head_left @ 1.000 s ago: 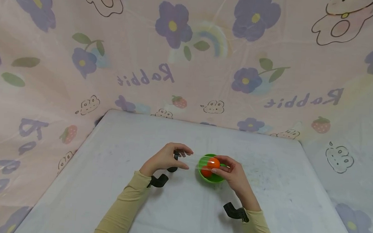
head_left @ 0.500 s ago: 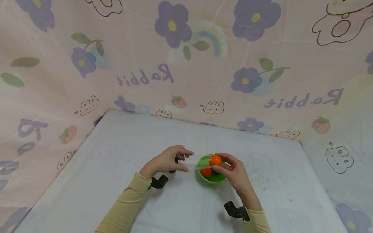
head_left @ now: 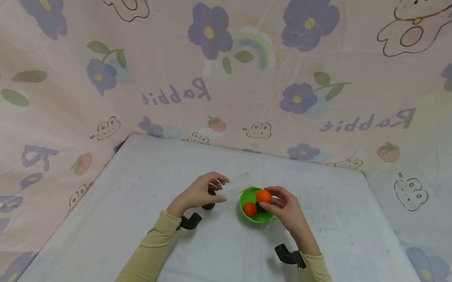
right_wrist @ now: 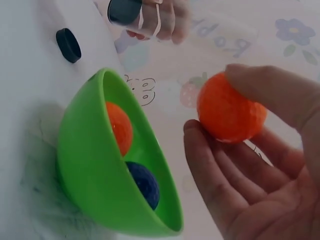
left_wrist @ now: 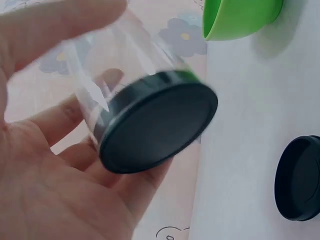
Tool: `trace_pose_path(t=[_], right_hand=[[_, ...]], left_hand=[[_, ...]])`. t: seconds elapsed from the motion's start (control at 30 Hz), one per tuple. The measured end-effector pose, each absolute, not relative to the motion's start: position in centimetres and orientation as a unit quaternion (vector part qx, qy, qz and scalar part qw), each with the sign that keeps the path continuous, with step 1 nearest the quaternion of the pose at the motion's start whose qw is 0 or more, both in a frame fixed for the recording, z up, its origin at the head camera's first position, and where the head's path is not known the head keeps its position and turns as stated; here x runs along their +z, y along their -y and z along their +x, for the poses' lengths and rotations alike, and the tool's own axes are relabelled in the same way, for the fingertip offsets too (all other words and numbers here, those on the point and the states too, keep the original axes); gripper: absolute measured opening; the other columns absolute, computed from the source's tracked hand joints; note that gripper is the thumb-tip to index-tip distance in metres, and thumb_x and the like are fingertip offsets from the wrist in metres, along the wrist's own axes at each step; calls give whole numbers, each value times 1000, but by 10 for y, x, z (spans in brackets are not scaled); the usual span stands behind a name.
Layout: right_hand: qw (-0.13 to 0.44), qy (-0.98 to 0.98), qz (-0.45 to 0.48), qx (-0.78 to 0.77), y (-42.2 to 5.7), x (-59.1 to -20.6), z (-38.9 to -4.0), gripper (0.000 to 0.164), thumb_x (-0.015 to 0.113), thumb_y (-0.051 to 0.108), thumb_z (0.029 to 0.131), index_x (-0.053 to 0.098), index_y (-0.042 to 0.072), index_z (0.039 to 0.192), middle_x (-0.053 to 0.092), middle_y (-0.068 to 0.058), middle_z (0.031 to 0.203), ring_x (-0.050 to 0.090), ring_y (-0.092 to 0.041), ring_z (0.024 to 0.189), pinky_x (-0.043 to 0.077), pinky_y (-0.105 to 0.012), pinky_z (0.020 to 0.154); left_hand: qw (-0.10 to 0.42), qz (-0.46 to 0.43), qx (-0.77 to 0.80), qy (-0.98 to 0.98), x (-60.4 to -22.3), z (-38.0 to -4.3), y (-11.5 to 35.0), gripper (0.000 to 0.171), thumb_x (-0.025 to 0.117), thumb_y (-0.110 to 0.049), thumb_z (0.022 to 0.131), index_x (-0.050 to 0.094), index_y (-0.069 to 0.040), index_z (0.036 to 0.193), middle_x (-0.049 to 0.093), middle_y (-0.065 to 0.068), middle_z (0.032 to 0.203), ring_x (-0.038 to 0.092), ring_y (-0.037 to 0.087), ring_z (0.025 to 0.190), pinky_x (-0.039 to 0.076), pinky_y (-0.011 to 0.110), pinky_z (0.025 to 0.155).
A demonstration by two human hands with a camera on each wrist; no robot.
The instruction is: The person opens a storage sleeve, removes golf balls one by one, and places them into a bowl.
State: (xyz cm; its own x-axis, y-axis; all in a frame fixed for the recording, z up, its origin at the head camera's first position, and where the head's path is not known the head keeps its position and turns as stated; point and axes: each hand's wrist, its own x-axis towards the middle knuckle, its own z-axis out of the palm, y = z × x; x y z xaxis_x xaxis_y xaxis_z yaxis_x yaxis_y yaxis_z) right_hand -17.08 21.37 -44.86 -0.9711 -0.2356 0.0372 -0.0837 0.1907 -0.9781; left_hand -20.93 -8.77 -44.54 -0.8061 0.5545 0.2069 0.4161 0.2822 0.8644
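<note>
My left hand (head_left: 200, 194) grips a clear cylindrical container (left_wrist: 135, 47) with a black base (left_wrist: 157, 122). In the head view its clear wall (head_left: 241, 183) tilts up toward the back, its far end apart from the right hand. My right hand (head_left: 287, 207) pinches an orange ball (right_wrist: 231, 107) between thumb and fingers, above a green bowl (right_wrist: 85, 165). Inside the bowl lie another orange ball (head_left: 249, 209) and a dark blue ball (right_wrist: 144, 184), which the right hand partly covers in the head view.
A loose black lid (left_wrist: 298, 177) rests on the white table (head_left: 220, 251) beneath the left hand. Each wrist carries a black camera mount, such as the right mount (head_left: 287, 255). A printed curtain (head_left: 244, 86) rises behind the table.
The container's far end, earlier pointing right across the held orange ball in the head view, has swung up and away toward the back. The right hand has shifted slightly right with its ball.
</note>
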Motion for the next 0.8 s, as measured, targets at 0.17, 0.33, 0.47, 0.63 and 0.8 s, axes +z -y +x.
trace_pose_path(t=[0.17,0.33,0.47,0.63,0.8], right_hand=[[63,-787,-129,-600,-216,-449,-169,47,78,16,82,58,4,123,58,-17,121,65,-27,98,53,-28,81],[74,-814,-127,-562,-217,-442,-163,47,76,10,83,56,3,125,58,-18,121,64,-31,100,54,-29,79],[65,-833,-139,-531,-214,-434,-155,45,75,4,82,57,0,123,59,-21,118,64,-35,98,55,-34,77],[33,-853,-162,-495,-216,-446,-156,45,78,7,80,59,4,121,59,-14,117,65,-26,93,54,-37,80],[4,-861,-190,-472,-218,-459,-159,45,80,13,78,61,10,119,61,-4,114,64,-20,93,53,-37,82]], left_hand=[[85,285,553,-779,-445,-210,84,45,79,-11,79,58,-9,118,57,7,109,56,39,100,48,47,89],[77,273,561,-778,-447,-210,82,45,79,-5,78,56,-5,117,56,10,107,56,38,98,48,50,88],[72,267,560,-781,-449,-209,81,44,76,1,79,53,-1,116,55,15,108,57,35,97,47,52,88],[79,259,576,-771,-451,-209,81,44,77,0,79,52,-3,115,54,13,108,56,37,99,48,47,90],[80,244,579,-774,-453,-210,83,43,79,-7,79,53,-9,113,55,8,106,58,38,100,49,41,89]])
